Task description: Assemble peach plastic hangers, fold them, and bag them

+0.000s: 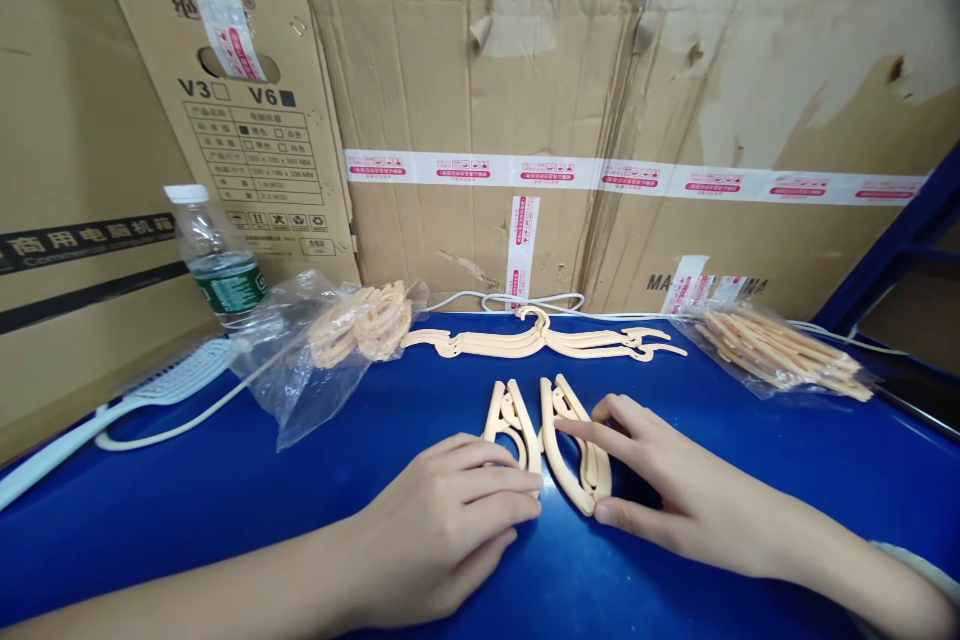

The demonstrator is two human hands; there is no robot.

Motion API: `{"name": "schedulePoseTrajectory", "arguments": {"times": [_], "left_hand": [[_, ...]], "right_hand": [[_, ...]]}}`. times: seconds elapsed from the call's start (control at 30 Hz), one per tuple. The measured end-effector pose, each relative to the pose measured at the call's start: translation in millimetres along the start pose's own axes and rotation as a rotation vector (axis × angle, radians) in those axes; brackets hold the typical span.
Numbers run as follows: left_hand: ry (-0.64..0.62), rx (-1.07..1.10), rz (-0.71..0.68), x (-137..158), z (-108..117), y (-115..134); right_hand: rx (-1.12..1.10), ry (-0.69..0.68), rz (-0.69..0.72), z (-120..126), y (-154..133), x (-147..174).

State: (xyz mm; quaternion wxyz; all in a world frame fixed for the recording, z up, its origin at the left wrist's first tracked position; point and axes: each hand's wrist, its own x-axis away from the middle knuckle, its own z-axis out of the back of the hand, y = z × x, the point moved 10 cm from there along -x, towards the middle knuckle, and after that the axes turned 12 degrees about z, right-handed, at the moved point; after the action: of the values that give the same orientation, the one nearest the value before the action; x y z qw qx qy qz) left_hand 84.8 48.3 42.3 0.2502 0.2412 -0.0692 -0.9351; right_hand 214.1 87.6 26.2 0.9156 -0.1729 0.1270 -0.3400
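Observation:
Two folded beige plastic hangers lie side by side on the blue tabletop [300, 540], their narrow ends pointing away from me. My left hand [450, 520] is closed over the near part of the left folded hanger [528, 415], and its fingers hide much of that piece. With the thumb at the near end and a finger across the upper part, my right hand [667, 480] grips the right folded hanger [556, 455]. Beyond both hands, several unfolded hangers [495, 345] lie stacked together, hooks toward the back.
At the left are a clear plastic bag [296, 405] with folded hangers [382, 320], a pale blue hairbrush [180, 375], a white cable [180, 435] and a water bottle [225, 265]. Another bag of hanger parts [784, 350] lies right. Cardboard boxes [450, 80] wall the back.

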Motion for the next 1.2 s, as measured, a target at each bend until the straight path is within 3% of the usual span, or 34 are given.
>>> {"name": "schedulePoseTrajectory", "arguments": {"times": [0.3,0.7,1.2], "left_hand": [[0.029,-0.041,0.021,0.2,0.0,-3.9],[0.124,-0.070,0.020,2.0,6.0,-7.0],[0.184,-0.072,0.022,2.2,10.6,-10.0]], "right_hand": [[0.069,0.062,0.022,-2.4,3.9,-1.6],[-0.080,0.055,0.159,-4.5,-13.2,-5.7],[-0.035,0.051,0.143,0.8,-7.3,-7.0]]}}
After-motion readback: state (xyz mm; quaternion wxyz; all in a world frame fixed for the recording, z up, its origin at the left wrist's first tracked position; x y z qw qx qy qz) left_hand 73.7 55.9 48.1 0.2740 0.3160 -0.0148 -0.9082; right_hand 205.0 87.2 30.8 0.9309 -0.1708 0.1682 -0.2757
